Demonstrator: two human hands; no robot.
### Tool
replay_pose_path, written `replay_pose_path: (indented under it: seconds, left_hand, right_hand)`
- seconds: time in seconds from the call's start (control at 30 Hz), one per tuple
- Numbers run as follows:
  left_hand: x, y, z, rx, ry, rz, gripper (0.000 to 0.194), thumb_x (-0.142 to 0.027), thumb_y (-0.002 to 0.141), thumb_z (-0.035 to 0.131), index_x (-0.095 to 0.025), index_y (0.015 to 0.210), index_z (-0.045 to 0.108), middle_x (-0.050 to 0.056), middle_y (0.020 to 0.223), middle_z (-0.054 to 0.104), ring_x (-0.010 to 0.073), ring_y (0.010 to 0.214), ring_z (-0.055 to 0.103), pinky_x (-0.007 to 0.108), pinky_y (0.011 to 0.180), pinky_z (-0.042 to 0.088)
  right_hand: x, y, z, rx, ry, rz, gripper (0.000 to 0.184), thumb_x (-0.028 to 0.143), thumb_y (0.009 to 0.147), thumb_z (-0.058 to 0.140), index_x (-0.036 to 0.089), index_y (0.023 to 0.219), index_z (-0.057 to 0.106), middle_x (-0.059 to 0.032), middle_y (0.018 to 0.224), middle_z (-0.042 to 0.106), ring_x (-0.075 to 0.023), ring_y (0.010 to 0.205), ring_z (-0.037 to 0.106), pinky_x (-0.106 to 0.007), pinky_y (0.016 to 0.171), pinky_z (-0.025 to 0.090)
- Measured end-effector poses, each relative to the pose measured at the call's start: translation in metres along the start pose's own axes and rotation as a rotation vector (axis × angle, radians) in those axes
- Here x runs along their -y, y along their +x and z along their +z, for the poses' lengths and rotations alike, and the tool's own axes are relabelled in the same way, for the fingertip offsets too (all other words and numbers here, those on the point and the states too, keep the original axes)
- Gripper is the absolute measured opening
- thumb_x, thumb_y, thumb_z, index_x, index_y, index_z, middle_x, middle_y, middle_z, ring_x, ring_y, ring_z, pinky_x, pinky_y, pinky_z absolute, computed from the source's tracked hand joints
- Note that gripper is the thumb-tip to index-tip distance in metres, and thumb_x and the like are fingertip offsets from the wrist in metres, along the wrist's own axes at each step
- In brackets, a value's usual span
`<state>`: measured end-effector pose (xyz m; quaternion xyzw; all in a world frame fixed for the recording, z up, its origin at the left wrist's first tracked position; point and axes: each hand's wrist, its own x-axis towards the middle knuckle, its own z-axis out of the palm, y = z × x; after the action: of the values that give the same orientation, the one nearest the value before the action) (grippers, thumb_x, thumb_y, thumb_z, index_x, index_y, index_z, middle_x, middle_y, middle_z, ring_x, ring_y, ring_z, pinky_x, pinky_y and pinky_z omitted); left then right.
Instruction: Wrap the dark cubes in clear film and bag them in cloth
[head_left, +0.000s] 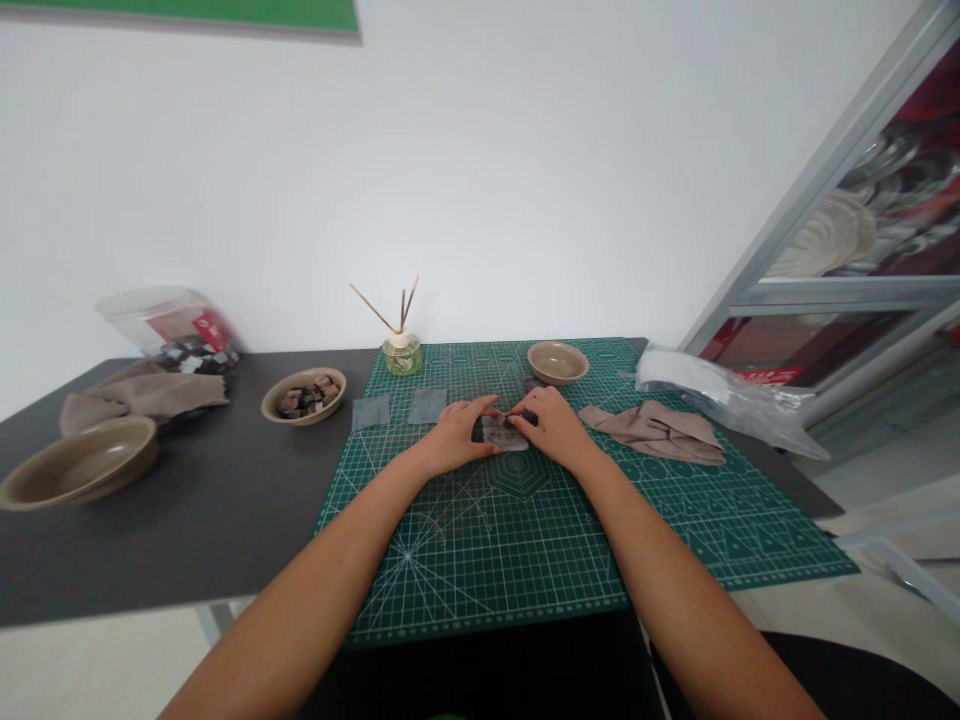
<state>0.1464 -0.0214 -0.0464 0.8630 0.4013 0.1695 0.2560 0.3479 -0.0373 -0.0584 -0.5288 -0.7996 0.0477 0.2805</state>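
Both my hands rest near the far middle of a green cutting mat (525, 530). Between them lies a small greyish patterned fabric square (504, 433). My left hand (454, 436) pinches its left edge with thumb and fingers closed. My right hand (553, 424) presses and grips its right edge, fingers curled over it. Two more small grey-blue fabric squares (371, 411) (427, 404) lie on the mat just left of my left hand.
On the mat: a tan bowl (557, 361), a reed diffuser (401, 352), a folded taupe cloth (656, 430). On the dark table (187, 520): a bowl of fabric pieces (304, 395), a large bowl (79, 462), cloth (139, 397), a plastic jar (174, 328). A plastic bag (724, 392) lies right.
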Motion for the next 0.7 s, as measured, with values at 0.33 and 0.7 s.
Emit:
replay_pose_path:
  seconds: [0.33, 0.7]
  left_hand:
    - [-0.0005, -0.0001, -0.0004, 0.000, 0.002, 0.006, 0.076, -0.024, 0.073, 0.071, -0.022, 0.140, 0.036, 0.006, 0.131, 0.059, 0.0289, 0.125, 0.046, 0.046, 0.108, 0.030]
    - [0.0004, 0.0007, 0.0013, -0.012, 0.014, -0.023, 0.077, -0.023, 0.072, 0.072, -0.020, 0.140, 0.037, 0.008, 0.131, 0.059, 0.0299, 0.125, 0.047, 0.046, 0.107, 0.032]
  right_hand:
    - [-0.0032, -0.0027, -0.0045, -0.047, -0.020, 0.028, 0.012, 0.024, 0.081, 0.066, 0.017, 0.088, 0.071, -0.0085, 0.088, 0.062, -0.0235, 0.090, 0.052, -0.038, 0.084, 0.042]
    - [0.0046, 0.0006, 0.0007, 0.037, 0.008, -0.051, 0.010, 0.022, 0.079, 0.068, 0.019, 0.088, 0.070, -0.0056, 0.085, 0.060, -0.0218, 0.088, 0.051, -0.036, 0.082, 0.040]
